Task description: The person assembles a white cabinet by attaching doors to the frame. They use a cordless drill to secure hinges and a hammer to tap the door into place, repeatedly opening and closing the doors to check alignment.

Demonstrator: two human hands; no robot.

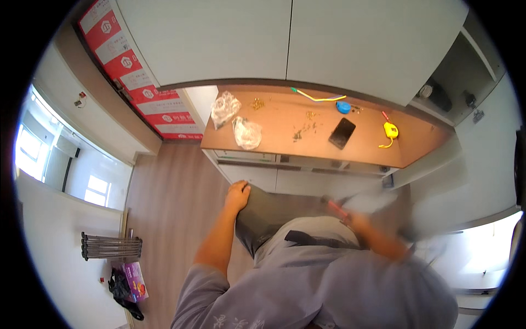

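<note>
Your right hand (pixel 360 226)'s pretty blurry, but it looks wrapped around a red-handled tool (pixel 337 209), out between your waist (pixel 329 226) and that brown countertop (pixel 274 131). Your left hand (pixel 238 196)'s just draped loosely over your knee (pixel 258 202).

The table (pixel 274 123) bears two bags (pixel 247 133), small parts (pixel 257 103), a strip (pixel 323 100), a blue object (pixel 343 107), a phone (pixel 342 133) and a tape measure (pixel 390 130).

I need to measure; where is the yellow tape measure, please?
In the head view's right half, the yellow tape measure lies on the brown counter, right of the black phone.
</note>
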